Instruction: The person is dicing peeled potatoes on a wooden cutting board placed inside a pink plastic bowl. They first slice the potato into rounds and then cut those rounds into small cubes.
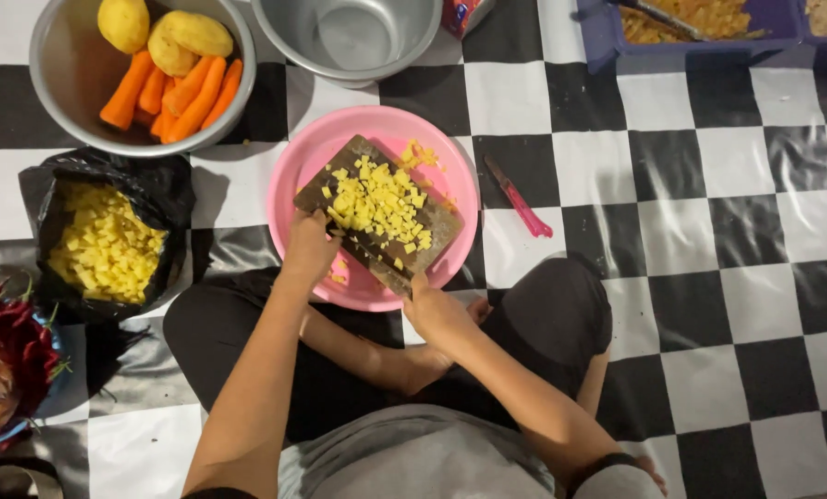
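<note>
Right hand: I see it clenched round the handle of the knife, blade lying flat across the near edge of the cutting board.
Left hand: fingers curled on the blade's far end, pressing down.
Diced potato: heaped just beyond my fingertips on the board, over the pink basin.
Done: black bag left of the fingers holds many cubes.
Left: I judge plenty, whole potatoes and carrots wait in the metal bowl.
</note>
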